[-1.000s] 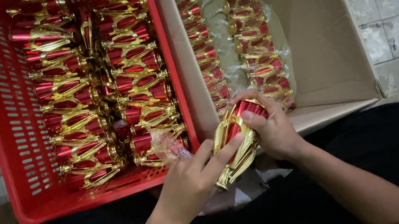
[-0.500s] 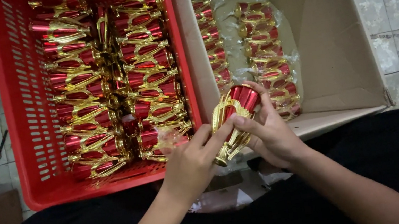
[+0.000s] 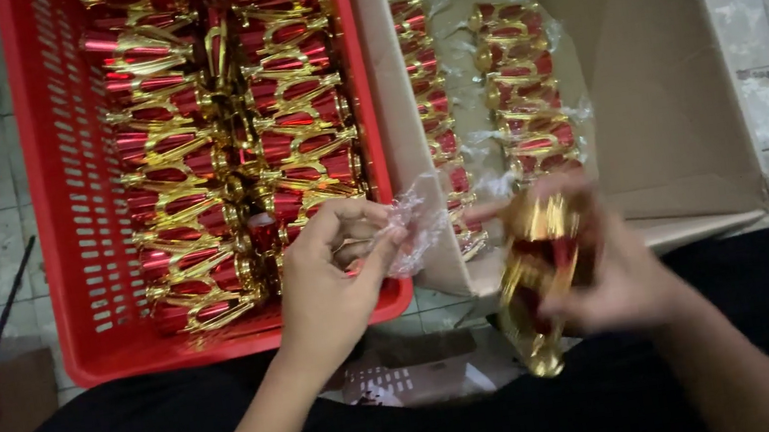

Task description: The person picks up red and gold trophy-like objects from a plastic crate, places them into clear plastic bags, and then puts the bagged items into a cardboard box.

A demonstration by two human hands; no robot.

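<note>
Head view, right hand gripping gold-red trophy, left hand pinching clear wrapper beside it

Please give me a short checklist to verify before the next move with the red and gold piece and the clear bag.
1. Right hand grips the piece: ok, though blurred.
2. Left hand pinches the clear bag: ok.
3. Bag mouth open: cannot tell, the film is crumpled.
4. Piece inside the bag: not ok, they are apart.
5. Room in the box beside the bagged pieces: ok.
6. Unbagged pieces left in the red crate: ok, many.
</note>
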